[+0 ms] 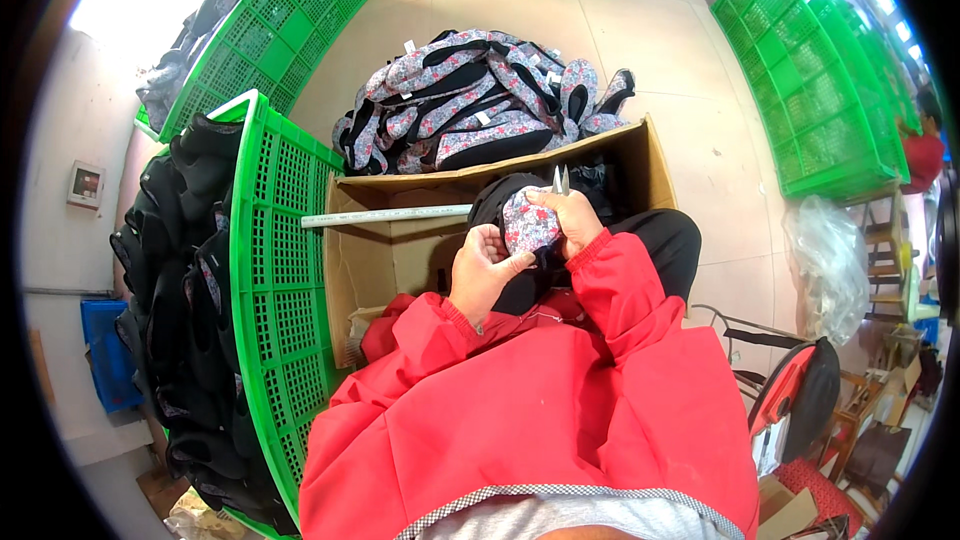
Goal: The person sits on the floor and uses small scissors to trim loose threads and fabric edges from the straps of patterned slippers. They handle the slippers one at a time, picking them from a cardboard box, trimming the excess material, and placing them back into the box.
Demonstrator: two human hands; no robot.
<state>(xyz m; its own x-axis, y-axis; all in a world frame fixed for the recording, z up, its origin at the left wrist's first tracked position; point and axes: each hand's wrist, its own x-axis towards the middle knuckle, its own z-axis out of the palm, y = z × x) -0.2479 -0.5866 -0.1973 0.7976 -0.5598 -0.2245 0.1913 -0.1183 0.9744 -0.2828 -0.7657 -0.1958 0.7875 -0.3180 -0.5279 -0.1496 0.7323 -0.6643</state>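
Observation:
Above my lap, a floral fabric slipper [530,223] in grey and red with black parts is held between both hands. My left hand [482,265] is closed, its thumb and fingers pinching the lower left edge of the slipper. My right hand [568,220] grips its right side, thumb over the floral cloth. Out of the top of the right hand stick the two pointed metal blades of a pair of snips [561,180], slightly apart; their handles are hidden in the palm. The slipper's lower end is partly hidden by my fingers.
An open cardboard box [375,265] surrounds my knees, with a pale rod [385,216] across it. Beyond lies a heap of floral and black slippers [480,100]. A green crate [285,270] of black pieces stands left; another green crate [800,80] stands far right, near a plastic bag [835,265].

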